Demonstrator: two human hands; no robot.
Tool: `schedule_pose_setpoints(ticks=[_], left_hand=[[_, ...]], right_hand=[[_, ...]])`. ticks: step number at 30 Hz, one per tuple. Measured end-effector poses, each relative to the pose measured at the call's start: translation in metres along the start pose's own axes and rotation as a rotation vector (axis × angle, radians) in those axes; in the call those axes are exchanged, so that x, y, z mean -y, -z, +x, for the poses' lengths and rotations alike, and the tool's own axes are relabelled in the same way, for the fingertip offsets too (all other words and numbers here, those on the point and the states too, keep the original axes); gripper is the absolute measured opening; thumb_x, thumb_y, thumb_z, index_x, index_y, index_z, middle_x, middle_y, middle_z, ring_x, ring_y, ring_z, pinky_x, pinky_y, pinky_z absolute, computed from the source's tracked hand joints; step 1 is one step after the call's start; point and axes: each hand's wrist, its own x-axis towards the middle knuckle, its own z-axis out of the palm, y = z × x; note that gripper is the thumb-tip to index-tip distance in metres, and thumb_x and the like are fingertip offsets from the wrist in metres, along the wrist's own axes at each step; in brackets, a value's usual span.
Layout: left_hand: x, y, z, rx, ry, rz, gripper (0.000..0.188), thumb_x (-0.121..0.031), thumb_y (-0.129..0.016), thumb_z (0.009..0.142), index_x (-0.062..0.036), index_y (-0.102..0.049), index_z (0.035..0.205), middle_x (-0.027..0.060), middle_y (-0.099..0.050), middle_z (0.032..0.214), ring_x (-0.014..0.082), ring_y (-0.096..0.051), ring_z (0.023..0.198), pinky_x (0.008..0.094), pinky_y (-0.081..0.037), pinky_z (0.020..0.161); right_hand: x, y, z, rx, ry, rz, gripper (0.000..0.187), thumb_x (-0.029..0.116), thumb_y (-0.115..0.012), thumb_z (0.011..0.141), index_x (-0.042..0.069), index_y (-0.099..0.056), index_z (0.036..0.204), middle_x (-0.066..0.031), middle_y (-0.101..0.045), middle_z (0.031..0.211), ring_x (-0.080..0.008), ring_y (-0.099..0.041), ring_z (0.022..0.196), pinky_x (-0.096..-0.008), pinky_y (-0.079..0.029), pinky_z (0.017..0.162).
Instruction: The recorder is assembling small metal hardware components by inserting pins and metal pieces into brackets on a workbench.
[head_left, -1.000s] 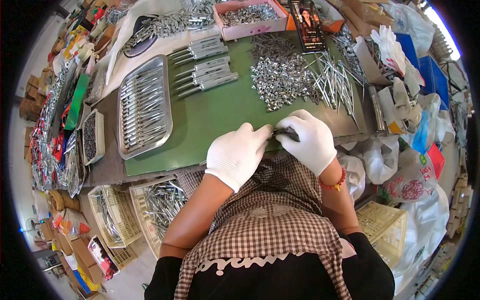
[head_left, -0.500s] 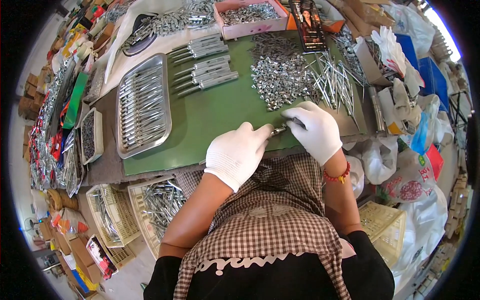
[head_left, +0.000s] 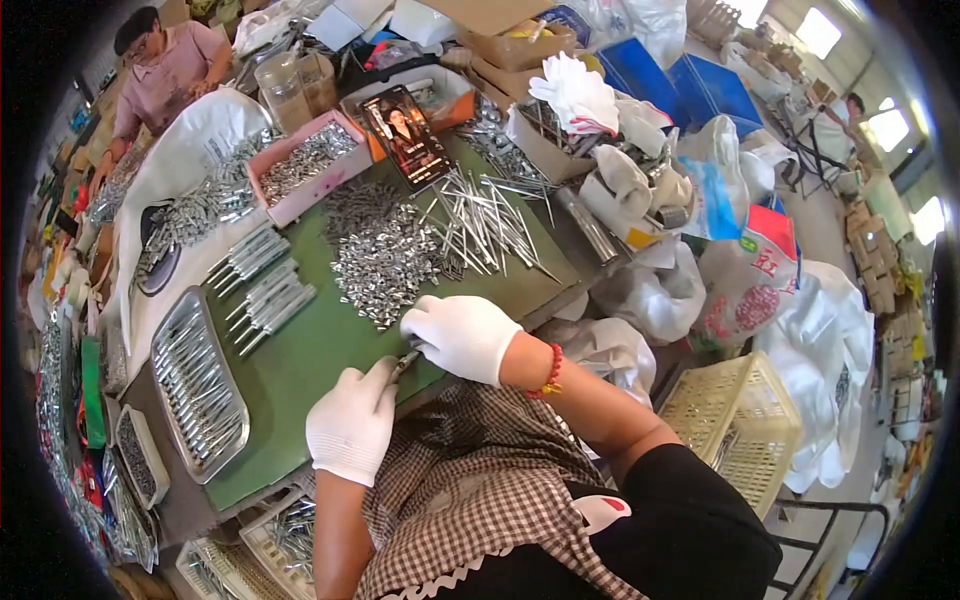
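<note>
At the near edge of the green work mat (head_left: 335, 345), my left hand (head_left: 350, 425), in a white glove, is closed on a small shiny metal cylinder (head_left: 404, 363). My right hand (head_left: 462, 338), also gloved, has its fingers bent and pressed together at the cylinder's far end. Whatever those fingertips pinch is hidden behind the glove. Just beyond the right hand spreads a heap of small silver metal pieces (head_left: 385, 265), with a darker heap of small parts (head_left: 360, 210) behind it. Long thin metal rods (head_left: 490, 225) lie loosely crossed to the right of the heaps.
A steel tray (head_left: 243, 412) of lined-up metal pieces lies at left, near bundled thick-handled metal shafts (head_left: 272, 302). Behind stand a pink box (head_left: 312, 192) of parts and a dark printed package (head_left: 407, 135). Another person (head_left: 170, 70) sits far left. A yellow crate (head_left: 735, 405) stands right.
The view has swung to the right, so the bench appears turned and shifted left, and another person is in sight. Both hands stay together at the metal cylinder.
</note>
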Motion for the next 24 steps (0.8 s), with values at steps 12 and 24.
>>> schedule_pose_setpoints(ticks=[12,24], left_hand=[[-0.015,0.005,0.008,0.099,-0.032,-0.036,0.021,-0.024,-0.058,0.093,-0.0228,-0.068,0.112,0.0089,-0.061,0.087,0.0298,-0.065,0.071,0.0412,-0.053,0.062],[-0.015,-0.007,0.013,0.076,-0.055,-0.03,0.02,-0.024,-0.056,0.094,-0.0231,-0.066,0.112,0.0097,-0.06,0.085,0.0303,-0.065,0.068,0.0421,-0.053,0.059]], right_hand=[[-0.003,0.029,-0.015,-0.107,-0.199,-0.017,0.019,0.012,-0.066,0.085,0.011,-0.063,0.104,-0.0119,-0.068,0.089,-0.0328,-0.067,0.08,-0.0416,-0.054,0.072],[0.004,0.018,-0.019,-0.092,-0.051,-0.084,0.013,0.018,-0.065,0.085,0.015,-0.066,0.097,-0.0101,-0.061,0.089,-0.0328,-0.065,0.077,-0.0441,-0.053,0.067]])
